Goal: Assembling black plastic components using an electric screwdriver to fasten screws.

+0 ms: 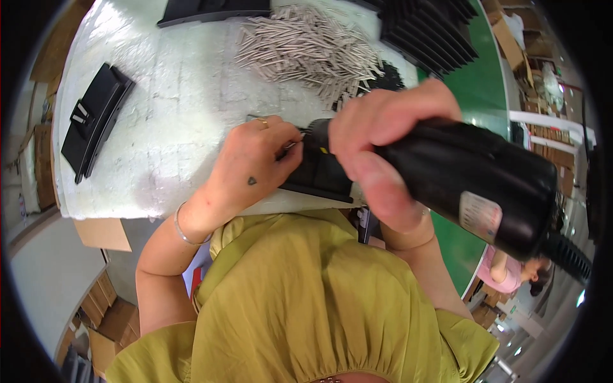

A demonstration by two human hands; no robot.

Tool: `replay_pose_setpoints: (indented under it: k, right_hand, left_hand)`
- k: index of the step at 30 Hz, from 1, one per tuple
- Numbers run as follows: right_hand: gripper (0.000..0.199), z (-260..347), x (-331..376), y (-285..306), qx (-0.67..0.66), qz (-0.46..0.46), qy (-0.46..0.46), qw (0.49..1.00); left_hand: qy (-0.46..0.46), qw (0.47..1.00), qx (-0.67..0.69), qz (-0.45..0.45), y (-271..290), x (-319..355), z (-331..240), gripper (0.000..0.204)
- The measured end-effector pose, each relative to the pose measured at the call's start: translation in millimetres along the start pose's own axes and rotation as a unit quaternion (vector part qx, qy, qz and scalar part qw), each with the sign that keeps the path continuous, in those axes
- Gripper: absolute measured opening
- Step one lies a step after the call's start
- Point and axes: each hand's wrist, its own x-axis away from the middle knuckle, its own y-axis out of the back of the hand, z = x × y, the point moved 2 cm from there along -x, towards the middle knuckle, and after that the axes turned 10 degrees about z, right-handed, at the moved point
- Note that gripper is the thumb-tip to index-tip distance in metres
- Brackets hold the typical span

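Right hand (389, 140) has its grip wrapped round a black power tool (476, 182), left hand (249, 159) is curled at a black plastic part (319, 182) on the counter (172, 121), can't tell if it's pinching anything.

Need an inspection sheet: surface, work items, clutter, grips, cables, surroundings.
Surface: white-covered table, wrinkled, some dark smudges.
Work items: black power tool; black part near the table's near edge.
Clutter: heap of silvery pins; small black heap beside it; stacked black pieces; left black piece; far-edge black piece.
Grips: right grip closed round the tool; left grip curled at the black part, its pinch unclear.
Cables: ribbed black cord at the tool's rear.
Surroundings: green floor, cardboard boxes, another person at right.
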Motion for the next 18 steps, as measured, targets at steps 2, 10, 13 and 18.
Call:
replay_pose_setpoints:
  k: [2,10,13,18]
  right_hand:
    - [0.029,-2,0,2,-0.053,-0.043,-0.007,0.998]
    - [0.029,10,41,72,-0.065,-0.225,0.123,0.964]
    - [0.028,0,56,75,-0.028,-0.292,0.077,0.953]
    - [0.026,-11,76,82,-0.015,-0.344,0.039,0.938]
  left_hand:
    - [0.022,1.0,0.005,0.008,1,-1,-5,0.008]
    - [-0.055,0.978,-0.171,0.101,7,-2,-24,0.073]
    - [-0.059,0.969,-0.172,0.17,-9,1,-21,0.077]
    - [-0.033,0.975,-0.162,0.15,-23,1,-32,0.074]
